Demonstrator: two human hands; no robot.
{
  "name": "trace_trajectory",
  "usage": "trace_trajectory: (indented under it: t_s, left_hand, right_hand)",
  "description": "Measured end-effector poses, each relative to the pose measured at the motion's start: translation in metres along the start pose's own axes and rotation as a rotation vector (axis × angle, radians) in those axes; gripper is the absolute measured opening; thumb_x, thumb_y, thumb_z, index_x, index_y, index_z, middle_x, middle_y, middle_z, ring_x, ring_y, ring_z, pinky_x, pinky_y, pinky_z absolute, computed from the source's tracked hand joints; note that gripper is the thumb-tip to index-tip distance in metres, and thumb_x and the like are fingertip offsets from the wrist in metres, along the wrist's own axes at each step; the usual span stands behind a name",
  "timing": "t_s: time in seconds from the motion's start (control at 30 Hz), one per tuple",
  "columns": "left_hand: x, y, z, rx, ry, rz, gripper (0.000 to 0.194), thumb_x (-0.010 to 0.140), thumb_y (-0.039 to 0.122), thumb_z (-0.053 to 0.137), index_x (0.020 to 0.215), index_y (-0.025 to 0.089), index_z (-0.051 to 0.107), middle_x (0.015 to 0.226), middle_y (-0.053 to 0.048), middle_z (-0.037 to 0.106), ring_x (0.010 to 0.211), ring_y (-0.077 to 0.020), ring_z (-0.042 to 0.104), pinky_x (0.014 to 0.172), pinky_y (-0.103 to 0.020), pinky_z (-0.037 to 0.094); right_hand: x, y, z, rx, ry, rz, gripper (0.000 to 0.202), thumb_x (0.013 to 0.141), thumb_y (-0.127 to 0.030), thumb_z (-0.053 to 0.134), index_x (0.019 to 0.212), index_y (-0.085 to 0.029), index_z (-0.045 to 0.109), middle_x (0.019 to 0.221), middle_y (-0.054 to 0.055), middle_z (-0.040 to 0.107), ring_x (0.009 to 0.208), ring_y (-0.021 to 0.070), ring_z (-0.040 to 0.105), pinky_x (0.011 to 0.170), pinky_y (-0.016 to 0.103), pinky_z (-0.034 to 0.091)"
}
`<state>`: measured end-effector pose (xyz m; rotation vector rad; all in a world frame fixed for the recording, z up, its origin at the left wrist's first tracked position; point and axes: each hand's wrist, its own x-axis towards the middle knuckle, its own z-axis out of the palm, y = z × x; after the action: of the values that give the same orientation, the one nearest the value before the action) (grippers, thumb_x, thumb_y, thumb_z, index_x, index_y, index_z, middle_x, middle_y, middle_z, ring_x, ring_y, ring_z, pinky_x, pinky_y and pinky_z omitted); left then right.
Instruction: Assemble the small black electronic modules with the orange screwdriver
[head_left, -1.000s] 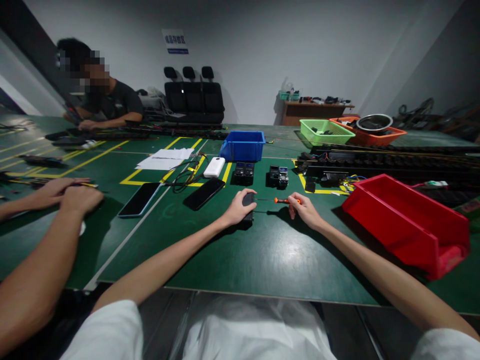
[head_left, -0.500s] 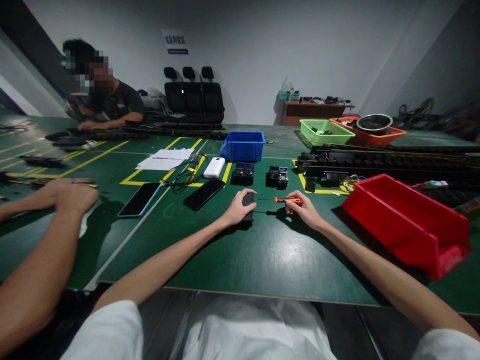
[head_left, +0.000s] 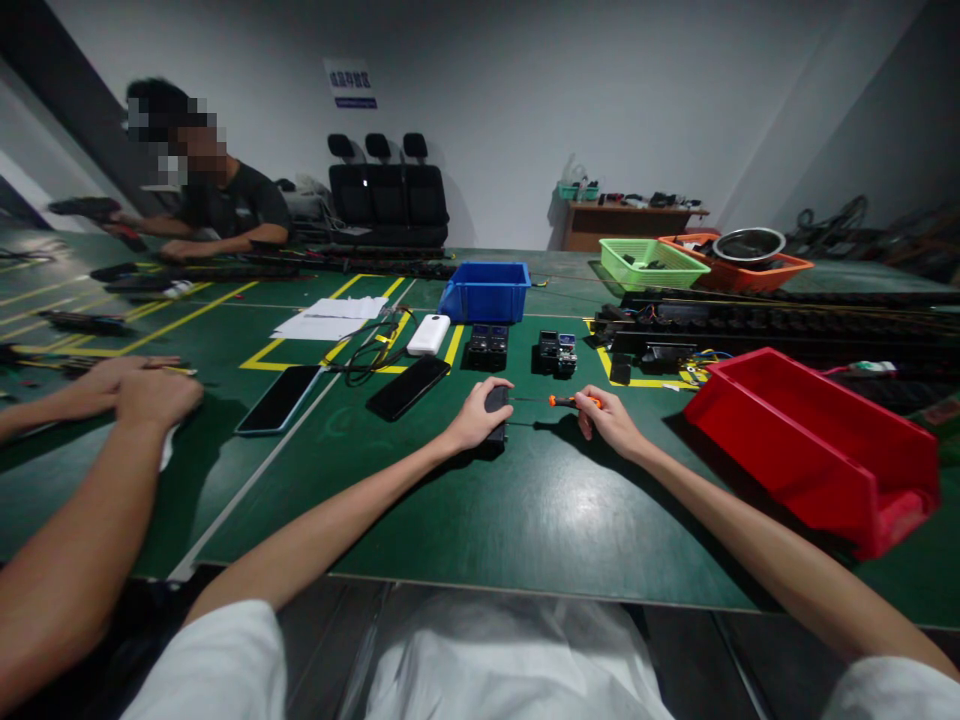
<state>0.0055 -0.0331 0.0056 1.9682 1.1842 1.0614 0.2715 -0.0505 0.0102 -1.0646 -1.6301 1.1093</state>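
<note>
Resting in the left hand (head_left: pixel 474 418), a black box (head_left: pixel 496 400) faces the screwdriver (head_left: pixel 562 401).

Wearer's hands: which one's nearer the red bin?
Right. The right hand, gripping an orange-and-black screwdriver, is just to the left of the red bin, not touching it. The left hand is farther left, holding a black block.

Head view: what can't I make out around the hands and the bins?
All in the head view:
Left side of the black device, covered by the left hand.
Tip of the orange-and-black screwdriver: too small to tell if it meets a screw.
Part of its handle, covered by the right hand.
Floor of the blue bin, hidden by its front wall.
</note>
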Motion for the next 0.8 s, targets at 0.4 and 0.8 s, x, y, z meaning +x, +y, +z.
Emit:
trace_trajectory:
  t_s: [0.4,0.8]
  left_hand:
    - [0.000,0.001,-0.001,0.004,-0.001,0.001,0.034,0.079,0.023,0.061,0.113,0.021,0.059,0.112,-0.004,0.058,0.102,-0.0198,0.055,0.098,-0.035,0.042]
    - [0.001,-0.003,0.001,0.003,0.000,0.005,0.035,0.079,0.024,0.061,0.114,0.021,0.059,0.113,-0.004,0.058,0.102,-0.0200,0.054,0.097,-0.035,0.042]
  right_hand:
    - [0.001,0.009,-0.004,0.115,-0.012,0.004,0.033,0.082,-0.040,0.068,0.103,-0.022,0.050,0.073,-0.004,0.059,0.059,0.0109,0.056,0.059,0.026,0.047]
    - [0.002,0.006,-0.003,0.071,-0.010,-0.058,0.028,0.086,-0.046,0.062,0.091,-0.020,0.050,0.063,-0.004,0.057,0.055,0.0111,0.052,0.057,0.025,0.043]
